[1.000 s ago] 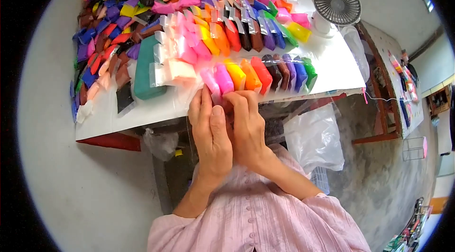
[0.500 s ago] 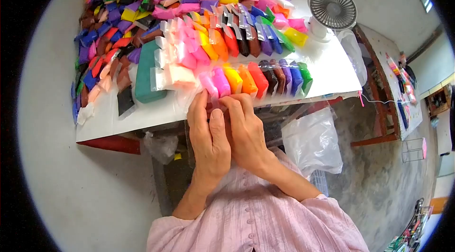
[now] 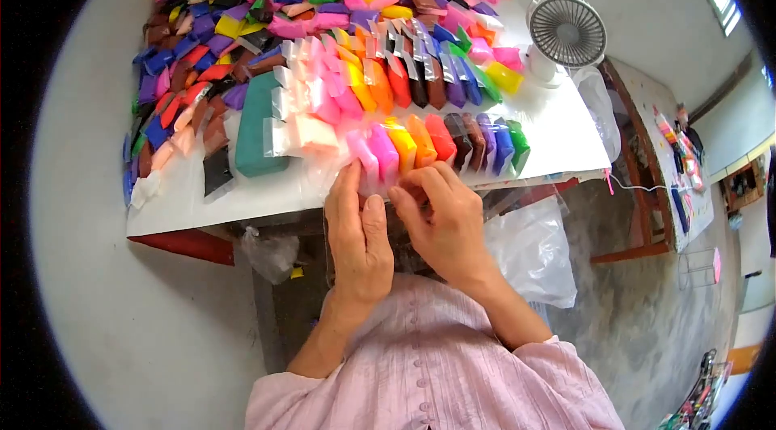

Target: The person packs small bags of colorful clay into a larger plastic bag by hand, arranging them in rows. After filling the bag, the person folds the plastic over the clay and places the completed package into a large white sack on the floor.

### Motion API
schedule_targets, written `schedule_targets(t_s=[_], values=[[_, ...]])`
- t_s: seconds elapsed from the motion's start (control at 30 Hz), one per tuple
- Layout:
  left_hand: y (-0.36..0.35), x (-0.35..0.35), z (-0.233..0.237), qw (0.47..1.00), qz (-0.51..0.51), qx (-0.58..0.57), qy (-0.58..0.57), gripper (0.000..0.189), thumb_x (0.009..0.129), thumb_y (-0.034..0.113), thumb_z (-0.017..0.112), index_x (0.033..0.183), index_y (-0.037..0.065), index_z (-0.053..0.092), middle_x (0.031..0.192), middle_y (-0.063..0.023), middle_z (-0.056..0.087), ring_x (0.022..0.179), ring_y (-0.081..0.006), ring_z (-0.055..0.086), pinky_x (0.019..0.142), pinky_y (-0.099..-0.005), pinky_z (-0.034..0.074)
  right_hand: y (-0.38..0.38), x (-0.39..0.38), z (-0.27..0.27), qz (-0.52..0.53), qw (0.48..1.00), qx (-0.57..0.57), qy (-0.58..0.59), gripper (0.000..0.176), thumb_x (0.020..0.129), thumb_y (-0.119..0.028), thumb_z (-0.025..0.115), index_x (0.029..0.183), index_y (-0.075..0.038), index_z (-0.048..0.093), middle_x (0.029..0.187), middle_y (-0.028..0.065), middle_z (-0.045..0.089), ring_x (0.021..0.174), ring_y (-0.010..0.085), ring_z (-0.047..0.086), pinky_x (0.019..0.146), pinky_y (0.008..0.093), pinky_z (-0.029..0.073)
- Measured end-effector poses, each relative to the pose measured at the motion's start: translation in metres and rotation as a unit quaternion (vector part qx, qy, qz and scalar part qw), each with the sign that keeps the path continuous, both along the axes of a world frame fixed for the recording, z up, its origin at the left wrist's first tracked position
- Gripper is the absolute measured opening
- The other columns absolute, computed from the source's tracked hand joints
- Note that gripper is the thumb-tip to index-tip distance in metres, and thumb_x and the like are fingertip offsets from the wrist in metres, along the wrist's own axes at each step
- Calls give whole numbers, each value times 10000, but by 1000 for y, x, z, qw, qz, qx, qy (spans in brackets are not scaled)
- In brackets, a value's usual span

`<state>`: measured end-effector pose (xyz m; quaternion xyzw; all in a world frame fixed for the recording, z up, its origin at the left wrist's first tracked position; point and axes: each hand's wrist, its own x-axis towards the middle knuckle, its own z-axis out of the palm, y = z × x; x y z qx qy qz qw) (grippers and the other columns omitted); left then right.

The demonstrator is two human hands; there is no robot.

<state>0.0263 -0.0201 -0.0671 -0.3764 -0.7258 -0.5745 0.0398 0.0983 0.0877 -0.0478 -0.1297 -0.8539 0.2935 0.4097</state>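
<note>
While the left hand (image 3: 361, 238) and right hand (image 3: 447, 220) pinch its near edge, the bag (image 3: 327, 170) lies on the table (image 3: 566, 129).
Clay bars (image 3: 440, 139) lined up inside, loose packs (image 3: 242, 18) heaped behind.

Both my hands, left (image 3: 360, 232) and right (image 3: 449, 220), pinch the near edge of the rainbow clay-pack row (image 3: 440, 143) on the white table (image 3: 558, 127).
</note>
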Motion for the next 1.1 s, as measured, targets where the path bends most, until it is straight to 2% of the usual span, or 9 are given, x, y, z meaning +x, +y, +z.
schedule_targets(t_s=[0.13,0.2,0.27,0.4,0.5,0.6,0.7,0.83,1.1], values=[[0,1,-1,1000,4,-9,16,462,1011,168,455,1393,-90,418,1397,-283,460,1278,-427,445,1096,-462,331,-3,11,35,25,998,-60,-17,140,863,-121,707,888,-23,610,774,137,616,609,290,623,553,377,495],[0,1,-3,1000,2,-6,27,471,999,147,453,1393,-107,404,1404,-304,442,1272,-438,442,1089,-478,333,-6,5,56,21,999,-20,-23,149,873,-156,703,871,-32,621,779,129,634,604,278,628,542,386,487],[1,-1,-10,999,-16,-4,27,480,994,142,451,1397,-112,389,1420,-306,422,1279,-439,432,1090,-490,328,-7,-18,68,28,998,51,1,120,851,-79,718,849,9,635,702,91,632,580,169,619,520,284,459],[6,11,-10,997,-23,50,-49,473,907,82,554,1359,-32,471,1359,-237,492,1234,-368,477,1058,-436,360,-32,-67,84,-50,969,214,-110,416,882,-416,698,838,-4,657,713,127,639,614,258,656,529,349,491],[0,8,-1,998,-48,33,12,528,905,125,595,1388,-28,448,1361,-238,500,1283,-365,464,1089,-431,346,-54,-102,79,-73,947,273,-154,462,874,-506,642,718,-71,662,709,70,623,705,258,634,534,410,474],[1,3,-7,996,-45,-5,73,504,885,121,609,1346,-40,487,1315,-253,530,1263,-402,484,1087,-451,352,-57,-127,72,-45,919,286,-268,560,885,-571,612,781,-29,707,762,171,672,714,311,697,568,397,533],[0,3,-10,996,-37,-12,83,406,849,94,607,1230,-41,569,1209,-249,588,1177,-435,526,1031,-477,387,-52,-136,53,-109,906,324,-249,590,851,-602,634,764,-25,725,759,169,679,738,305,706,557,390,528],[5,0,-8,996,-18,13,86,303,843,111,600,1113,-24,619,1111,-225,629,1088,-441,558,955,-502,422,-39,-135,54,-62,928,236,-280,619,802,-636,662,779,-22,736,727,155,682,713,306,703,526,401,515],[5,1,-10,995,-31,6,96,328,880,181,599,1136,-22,618,1128,-226,627,1112,-445,556,983,-511,407,-43,-135,59,-40,935,226,-269,553,812,-568,688,733,-22,727,673,151,671,671,310,692,533,433,512]])
